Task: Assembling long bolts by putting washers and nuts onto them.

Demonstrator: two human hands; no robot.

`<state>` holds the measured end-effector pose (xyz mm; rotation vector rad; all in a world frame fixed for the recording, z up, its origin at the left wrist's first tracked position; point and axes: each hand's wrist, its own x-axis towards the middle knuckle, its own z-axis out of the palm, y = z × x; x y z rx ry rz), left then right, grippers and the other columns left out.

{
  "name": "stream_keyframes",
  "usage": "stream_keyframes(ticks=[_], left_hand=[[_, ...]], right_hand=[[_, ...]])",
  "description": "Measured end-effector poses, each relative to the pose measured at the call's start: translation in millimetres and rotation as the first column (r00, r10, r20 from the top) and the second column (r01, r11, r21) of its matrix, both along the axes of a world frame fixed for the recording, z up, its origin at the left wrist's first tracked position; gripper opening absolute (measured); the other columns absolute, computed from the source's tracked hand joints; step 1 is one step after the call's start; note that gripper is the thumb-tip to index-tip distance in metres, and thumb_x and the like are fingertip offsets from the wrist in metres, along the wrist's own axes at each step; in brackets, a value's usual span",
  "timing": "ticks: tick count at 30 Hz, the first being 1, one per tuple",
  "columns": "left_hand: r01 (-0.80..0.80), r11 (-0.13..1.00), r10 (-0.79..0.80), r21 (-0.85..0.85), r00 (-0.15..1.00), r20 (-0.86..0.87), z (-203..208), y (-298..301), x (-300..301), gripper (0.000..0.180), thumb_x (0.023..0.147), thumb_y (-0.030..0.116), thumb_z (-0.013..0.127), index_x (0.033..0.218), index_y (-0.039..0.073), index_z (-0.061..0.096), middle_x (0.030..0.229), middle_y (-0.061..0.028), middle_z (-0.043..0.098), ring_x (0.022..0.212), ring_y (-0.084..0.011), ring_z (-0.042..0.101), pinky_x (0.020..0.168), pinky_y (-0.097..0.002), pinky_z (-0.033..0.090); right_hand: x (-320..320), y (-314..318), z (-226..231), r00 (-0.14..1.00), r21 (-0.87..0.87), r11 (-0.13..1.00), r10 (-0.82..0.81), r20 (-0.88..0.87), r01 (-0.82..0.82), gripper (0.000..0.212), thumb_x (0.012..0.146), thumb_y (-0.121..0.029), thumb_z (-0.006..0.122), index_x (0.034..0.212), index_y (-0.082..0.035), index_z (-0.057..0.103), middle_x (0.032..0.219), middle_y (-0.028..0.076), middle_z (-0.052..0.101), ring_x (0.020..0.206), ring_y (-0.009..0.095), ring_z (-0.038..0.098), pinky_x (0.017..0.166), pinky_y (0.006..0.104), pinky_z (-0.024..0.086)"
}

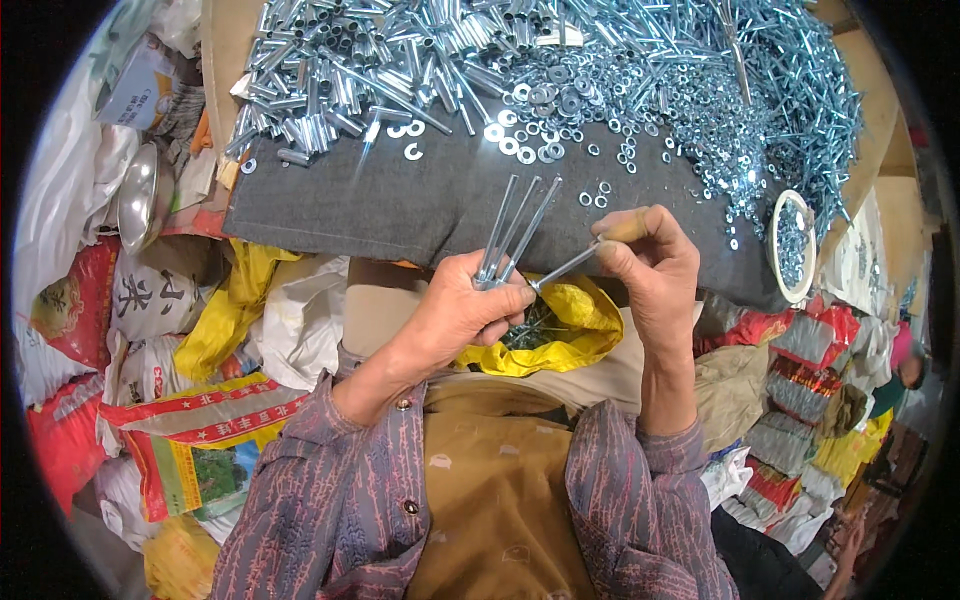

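Here, the left hand (455, 300) grips 3 metal bolts (532, 228); the right hand (655, 258) pinches another bolt (570, 266). A slackened left grip could spill them into the yellow bag (595, 325).

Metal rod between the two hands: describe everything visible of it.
The metal rod is slim, straight, silvery and shiny. It slants down leftward, its upper end pinched between thumb and finger of the right hand, its lower end by the thumb of the left hand. Whether that thumb touches it is unclear.
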<state>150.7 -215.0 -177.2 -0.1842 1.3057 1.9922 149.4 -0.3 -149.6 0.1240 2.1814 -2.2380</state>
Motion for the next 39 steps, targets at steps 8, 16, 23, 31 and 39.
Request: stream_keyframes(ticks=[8, 16, 23, 31, 39], left_hand=[[0.057, 0.998, -0.058, 0.028, 0.997, 0.051, -3.3, -5.7, -2.5, 0.012, 0.083, 0.009, 0.068, 0.084, 0.001, 0.058, 0.066, -0.0092, 0.060, 0.043, -0.0061, 0.043, 0.037, -0.0204, 0.027], [0.075, 0.911, -0.212, 0.406, 0.929, 0.303, -7.0, -6.0, -4.2, 0.013, 0.083, 0.009, 0.067, 0.084, -0.001, 0.059, 0.066, -0.0118, 0.061, 0.038, -0.0070, 0.041, 0.032, -0.0198, 0.025], [0.142, 0.904, -0.254, 0.404, 0.937, 0.240, -2.1, -4.1, -1.4, 0.014, 0.083, 0.010, 0.068, 0.084, -0.001, 0.059, 0.067, -0.0114, 0.062, 0.038, -0.0069, 0.042, 0.033, -0.0202, 0.025], [0.122, 0.925, -0.175, 0.360, 0.978, 0.116, 8.9, 14.9, 5.6, 0.020, 0.088, 0.019, 0.066, 0.090, 0.001, 0.058, 0.067, -0.0093, 0.061, 0.040, -0.0066, 0.044, 0.034, -0.0197, 0.026], [0.234, 0.933, -0.261, 0.273, 0.963, 0.069, 13.3, 23.0, 7.6, 0.024, 0.091, 0.025, 0.063, 0.094, 0.002, 0.057, 0.061, -0.0051, 0.057, 0.038, -0.0046, 0.040, 0.035, -0.0191, 0.024]], right_hand=[[7.2, -7.9, -10.6, 0.992, -0.369, 0.929, 0.007, 0.127, 0.041, 0.018, 0.079, -0.002, 0.072, 0.087, -0.003, 0.057, 0.093, 0.004, 0.061, 0.080, 0.009, 0.057, 0.072, 0.0214, 0.047], [10.2, -13.0, -2.9, 0.991, -0.187, 0.982, -0.038, -0.131, 0.013, 0.017, 0.083, -0.003, 0.067, 0.088, -0.004, 0.051, 0.093, 0.009, 0.057, 0.078, 0.015, 0.057, 0.069, 0.0256, 0.048], [22.3, -8.4, 9.1, 0.991, -0.319, 0.946, 0.013, -0.131, -0.055, 0.016, 0.081, 0.001, 0.068, 0.091, -0.001, 0.055, 0.094, 0.013, 0.063, 0.077, 0.014, 0.060, 0.067, 0.0268, 0.052], [36.8, -11.3, 16.5, 0.996, -0.182, 0.981, 0.079, 0.028, -0.073, 0.013, 0.082, 0.000, 0.064, 0.094, -0.001, 0.058, 0.089, 0.007, 0.063, 0.079, 0.011, 0.059, 0.070, 0.0247, 0.048], [39.1, 11.0, 37.2, 0.999, -0.110, 0.994, -0.022, -0.046, 0.017, 0.017, 0.083, 0.001, 0.061, 0.100, 0.002, 0.058, 0.093, 0.008, 0.063, 0.086, 0.012, 0.060, 0.077, 0.0255, 0.048]])
